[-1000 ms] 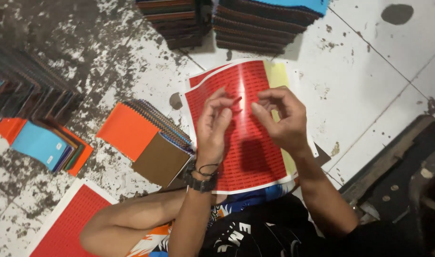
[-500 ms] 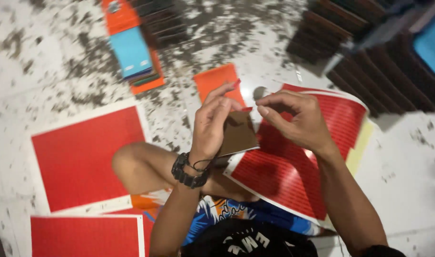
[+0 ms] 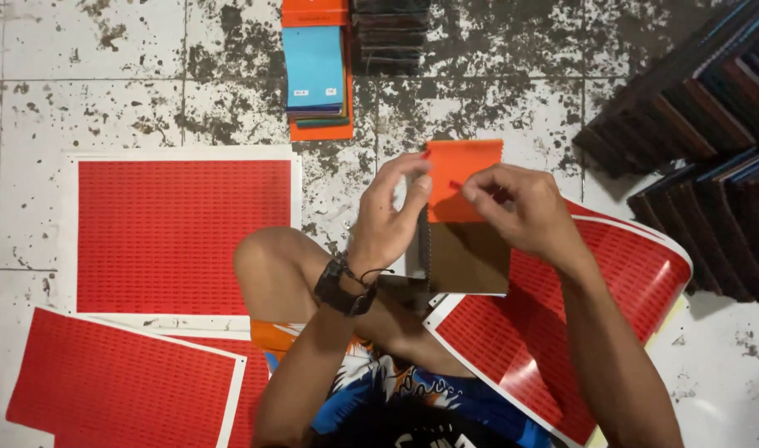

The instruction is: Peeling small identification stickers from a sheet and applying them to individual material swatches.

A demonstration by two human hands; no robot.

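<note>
Above the bent knee, the left hand and right hand pinched a tiny red sticker over a spiral-bound notebook with orange and brown covers. Glossy red sticker sheets lay on the stained white tile floor; stacked notebooks sat beyond.
</note>
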